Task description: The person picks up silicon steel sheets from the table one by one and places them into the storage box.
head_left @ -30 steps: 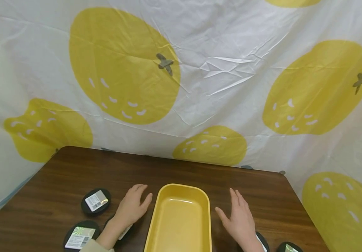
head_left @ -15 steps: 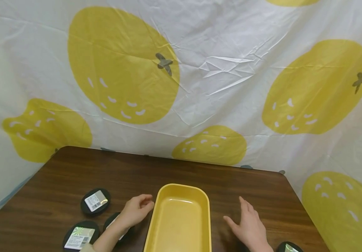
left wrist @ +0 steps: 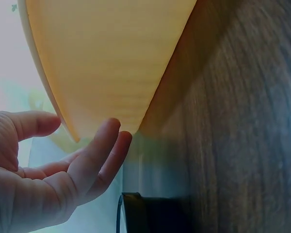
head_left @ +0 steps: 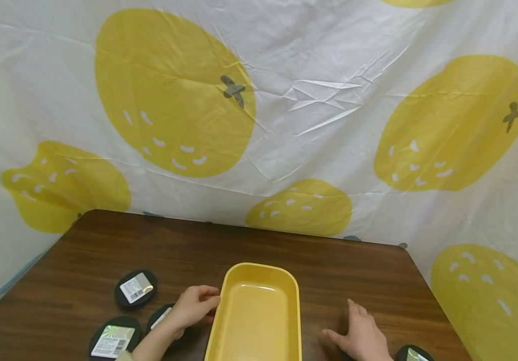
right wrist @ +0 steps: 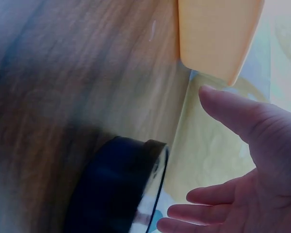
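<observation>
Three labelled black discs (head_left: 135,288) lie left of the yellow tray (head_left: 259,321); the left hand (head_left: 192,307) partly covers one. A fourth disc (head_left: 414,354) lies near the right hand (head_left: 361,333). Worktop (head_left: 331,265) extends past the tray's far end. I read both hands as released: left beside the tray's left rim, contact unclear; right apart.

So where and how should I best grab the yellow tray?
I'd take the yellow tray by both long rims, left hand from the left, right hand from the right: it sits upright, open-topped, with raised walls likely easy to pinch.
</observation>
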Available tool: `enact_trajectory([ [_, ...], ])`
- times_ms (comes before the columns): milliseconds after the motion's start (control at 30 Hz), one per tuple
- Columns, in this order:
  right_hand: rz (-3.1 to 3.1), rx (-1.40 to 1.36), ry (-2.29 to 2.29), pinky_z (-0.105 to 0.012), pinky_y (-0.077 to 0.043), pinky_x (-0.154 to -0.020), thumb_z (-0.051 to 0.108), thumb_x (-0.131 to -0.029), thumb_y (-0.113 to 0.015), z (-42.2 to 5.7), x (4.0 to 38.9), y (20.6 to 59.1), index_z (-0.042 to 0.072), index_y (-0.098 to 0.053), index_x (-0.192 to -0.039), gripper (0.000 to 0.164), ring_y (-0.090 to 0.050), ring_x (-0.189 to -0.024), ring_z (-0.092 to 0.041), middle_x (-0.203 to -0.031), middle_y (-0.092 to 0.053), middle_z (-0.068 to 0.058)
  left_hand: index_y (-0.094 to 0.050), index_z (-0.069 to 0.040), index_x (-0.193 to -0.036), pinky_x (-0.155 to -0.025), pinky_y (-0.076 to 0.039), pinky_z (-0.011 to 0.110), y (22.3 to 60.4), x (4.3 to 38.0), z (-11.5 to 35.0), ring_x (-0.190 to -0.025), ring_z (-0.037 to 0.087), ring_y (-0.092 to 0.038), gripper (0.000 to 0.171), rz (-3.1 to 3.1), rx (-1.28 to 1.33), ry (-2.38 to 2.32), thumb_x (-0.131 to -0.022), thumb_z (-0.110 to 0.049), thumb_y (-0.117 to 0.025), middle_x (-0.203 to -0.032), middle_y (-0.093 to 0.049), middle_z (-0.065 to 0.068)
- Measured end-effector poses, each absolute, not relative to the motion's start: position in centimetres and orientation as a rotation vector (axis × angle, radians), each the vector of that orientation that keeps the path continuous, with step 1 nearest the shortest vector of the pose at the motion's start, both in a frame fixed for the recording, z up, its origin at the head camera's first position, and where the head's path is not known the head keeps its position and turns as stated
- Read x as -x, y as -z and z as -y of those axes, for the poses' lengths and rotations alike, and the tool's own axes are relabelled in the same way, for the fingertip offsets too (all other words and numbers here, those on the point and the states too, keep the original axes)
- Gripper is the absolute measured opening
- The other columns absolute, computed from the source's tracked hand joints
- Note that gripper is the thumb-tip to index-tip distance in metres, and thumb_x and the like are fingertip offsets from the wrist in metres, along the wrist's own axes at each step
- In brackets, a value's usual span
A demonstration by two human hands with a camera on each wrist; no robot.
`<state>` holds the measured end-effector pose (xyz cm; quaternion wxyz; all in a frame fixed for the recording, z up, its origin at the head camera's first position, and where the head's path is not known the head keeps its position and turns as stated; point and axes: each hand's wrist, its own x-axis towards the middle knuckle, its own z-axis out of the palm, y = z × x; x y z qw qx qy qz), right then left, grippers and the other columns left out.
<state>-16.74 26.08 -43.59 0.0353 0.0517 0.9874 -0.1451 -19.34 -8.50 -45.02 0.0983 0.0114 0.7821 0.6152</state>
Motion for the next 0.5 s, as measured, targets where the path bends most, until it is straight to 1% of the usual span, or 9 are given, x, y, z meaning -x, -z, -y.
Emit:
enact_trajectory([
  [200,-2.993,-0.190,0.424,-0.061,-0.046,-0.079,0.057,-0.063,-0.078,-26.6,16.9,44.1,-0.013,-0.041,-0.131,0.104,-0.048,-0.110,-0.050,-0.124,-0.048,-0.033,-0.052,0.015,-0.119,-0.063,-0.057,0.036,45.1,19.4,8.6,-0.089,0.025,-0.062,0.041,-2.254,-0.026,-1.829,-0.088,-0.012,-0.057,-0.106,-0.062,0.019],
  [400,-2.972,-0.194,0.413,-0.059,-0.047,-0.078,0.054,-0.061,-0.081,-27.0,16.8,44.3,-0.013,-0.043,-0.128,0.102,-0.050,-0.107,-0.048,-0.120,-0.050,-0.032,-0.053,0.016,-0.117,-0.062,-0.057,0.034,45.3,19.6,8.8,-0.082,0.019,-0.062,0.043,-2.171,-0.073,-1.870,-0.087,-0.014,-0.058,-0.100,-0.063,0.014],
  [500,-2.961,-0.189,0.395,-0.057,-0.047,-0.079,0.052,-0.059,-0.083,-27.2,16.7,44.4,-0.013,-0.044,-0.126,0.101,-0.052,-0.105,-0.046,-0.118,-0.051,-0.031,-0.052,0.017,-0.118,-0.063,-0.057,0.035,45.5,19.6,8.8,-0.082,0.019,-0.062,0.042,-2.122,-0.107,-1.881,-0.089,-0.013,-0.055,-0.100,-0.063,0.015],
])
